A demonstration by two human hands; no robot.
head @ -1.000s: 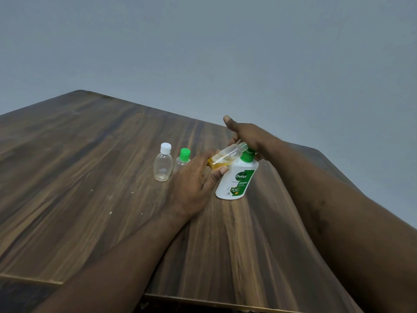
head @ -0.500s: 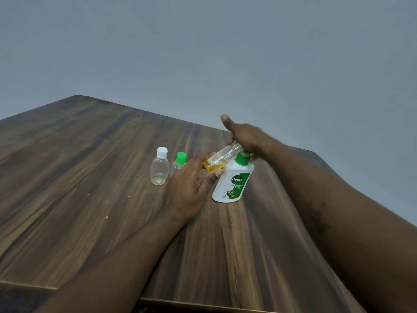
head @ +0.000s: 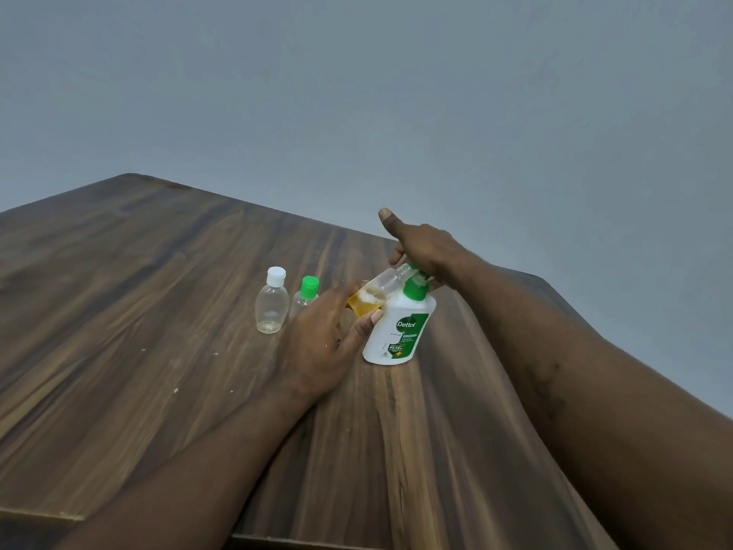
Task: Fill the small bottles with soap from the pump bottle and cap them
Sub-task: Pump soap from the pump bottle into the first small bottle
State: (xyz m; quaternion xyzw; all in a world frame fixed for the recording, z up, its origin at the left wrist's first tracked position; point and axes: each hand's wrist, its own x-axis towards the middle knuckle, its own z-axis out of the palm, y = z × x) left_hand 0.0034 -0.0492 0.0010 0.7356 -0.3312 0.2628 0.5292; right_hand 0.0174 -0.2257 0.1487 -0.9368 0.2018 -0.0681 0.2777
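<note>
Left fingers (head: pixel 367 321) still gripping tilted small bottle (head: pixel 380 289), right fingers (head: pixel 396 258) still curled over pump bottle (head: pixel 396 331)

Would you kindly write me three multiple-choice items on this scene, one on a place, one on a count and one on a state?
1. Where does the white-capped bottle stand?
A. left of the green-capped bottle
B. on a shelf
C. in a tray

2. How many small bottles wear caps?
A. none
B. two
C. five

3. The tilted bottle in the left hand is:
A. empty
B. partly filled with amber soap
C. capped

Key: 1 A, they stand side by side on the table; 2 B, one white cap, one green; 3 B, amber liquid pools at its lower end.
</note>
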